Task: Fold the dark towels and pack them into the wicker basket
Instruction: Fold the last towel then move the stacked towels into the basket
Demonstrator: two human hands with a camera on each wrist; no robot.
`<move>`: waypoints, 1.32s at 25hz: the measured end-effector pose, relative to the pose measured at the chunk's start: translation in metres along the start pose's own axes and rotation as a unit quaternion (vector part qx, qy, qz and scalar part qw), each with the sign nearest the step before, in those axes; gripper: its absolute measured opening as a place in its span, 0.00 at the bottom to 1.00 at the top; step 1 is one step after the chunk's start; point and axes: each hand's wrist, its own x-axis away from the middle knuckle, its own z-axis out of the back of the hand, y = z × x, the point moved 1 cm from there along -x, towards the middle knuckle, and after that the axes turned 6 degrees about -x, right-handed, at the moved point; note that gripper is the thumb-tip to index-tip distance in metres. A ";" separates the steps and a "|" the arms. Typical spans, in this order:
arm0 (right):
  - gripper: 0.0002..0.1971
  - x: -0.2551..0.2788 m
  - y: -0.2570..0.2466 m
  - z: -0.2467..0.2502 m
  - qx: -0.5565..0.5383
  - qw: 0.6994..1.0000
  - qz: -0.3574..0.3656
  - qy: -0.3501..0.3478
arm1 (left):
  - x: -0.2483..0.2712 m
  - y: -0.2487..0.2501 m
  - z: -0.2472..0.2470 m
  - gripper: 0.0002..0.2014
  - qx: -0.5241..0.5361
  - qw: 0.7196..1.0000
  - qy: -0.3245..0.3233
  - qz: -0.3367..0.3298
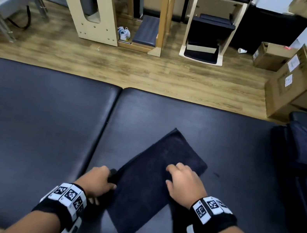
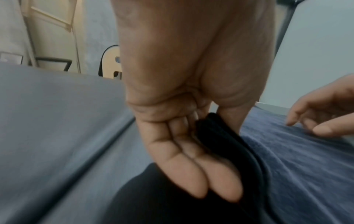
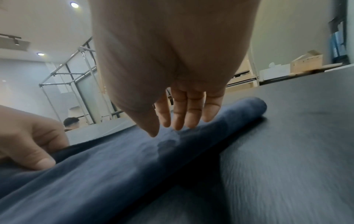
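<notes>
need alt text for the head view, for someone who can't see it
A folded dark towel lies on a black padded table; the left hand grips its left edge while the right hand rests on top. Cardboard boxes stand on the wooden floor beyond.

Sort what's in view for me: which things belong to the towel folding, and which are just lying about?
In the job: dark towel, left hand gripping its edge, right hand flat on it.
Lying about: cardboard boxes, paper cup. No wicker basket visible.
</notes>
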 end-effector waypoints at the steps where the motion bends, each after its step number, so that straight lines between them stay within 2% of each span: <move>1: 0.17 0.014 -0.006 -0.012 0.013 1.000 0.006 -0.006 | 0.014 0.003 -0.018 0.07 0.030 0.999 -0.036 -0.006; 4: 0.14 0.056 -0.011 -0.041 0.062 0.998 -0.008 0.004 | 0.056 0.014 -0.067 0.07 0.069 0.990 -0.120 0.002; 6: 0.14 0.079 -0.012 -0.048 0.078 0.996 -0.042 0.013 | 0.073 0.015 -0.088 0.09 0.056 0.990 -0.130 0.018; 7: 0.15 0.091 -0.012 -0.052 0.081 0.996 -0.041 0.019 | 0.078 0.013 -0.096 0.11 0.009 0.993 -0.112 0.025; 9: 0.15 0.114 -0.016 -0.065 0.077 0.996 0.013 0.032 | 0.085 0.008 -0.102 0.19 -0.165 0.986 -0.006 0.024; 11: 0.16 0.140 -0.027 -0.086 0.064 0.996 0.066 0.023 | 0.090 0.014 -0.106 0.22 -0.232 0.968 0.085 -0.035; 13: 0.30 0.154 -0.041 -0.099 0.067 0.997 0.038 -0.026 | 0.090 0.023 -0.116 0.25 -0.240 0.958 0.089 -0.133; 15: 0.35 0.152 -0.052 -0.106 0.109 0.991 0.013 -0.071 | 0.084 0.026 -0.127 0.30 -0.287 0.933 0.098 -0.193; 17: 0.33 0.147 -0.060 -0.104 0.128 0.986 0.022 -0.102 | 0.078 0.022 -0.130 0.28 -0.330 0.911 0.101 -0.226; 19: 0.24 0.144 -0.057 -0.099 0.134 0.984 0.050 -0.105 | 0.069 0.016 -0.125 0.23 -0.373 0.889 0.061 -0.259; 22: 0.16 0.136 -0.054 -0.065 0.109 0.981 0.075 -0.142 | 0.054 0.015 -0.107 0.16 -0.395 0.852 0.111 -0.324; 23: 0.14 0.125 -0.050 -0.052 0.077 0.987 0.072 -0.120 | 0.051 0.019 -0.094 0.15 -0.375 0.855 0.120 -0.338; 26: 0.12 0.090 -0.034 -0.006 -0.037 0.998 0.000 -0.050 | 0.028 0.036 -0.043 0.13 -0.171 0.938 0.102 -0.284; 27: 0.12 0.079 -0.028 0.010 -0.068 0.997 -0.027 -0.018 | 0.019 0.044 -0.024 0.13 -0.113 0.953 0.095 -0.265; 29: 0.13 0.055 -0.014 0.037 -0.114 0.991 -0.068 0.029 | -0.003 0.059 0.016 0.13 -0.031 0.961 0.105 -0.256; 32: 0.16 0.015 0.012 0.058 -0.152 0.978 -0.127 0.060 | -0.041 0.083 0.057 0.11 0.034 0.953 0.143 -0.266; 33: 0.17 0.001 0.020 0.061 -0.157 0.975 -0.143 0.068 | -0.055 0.091 0.065 0.11 0.065 0.952 0.164 -0.249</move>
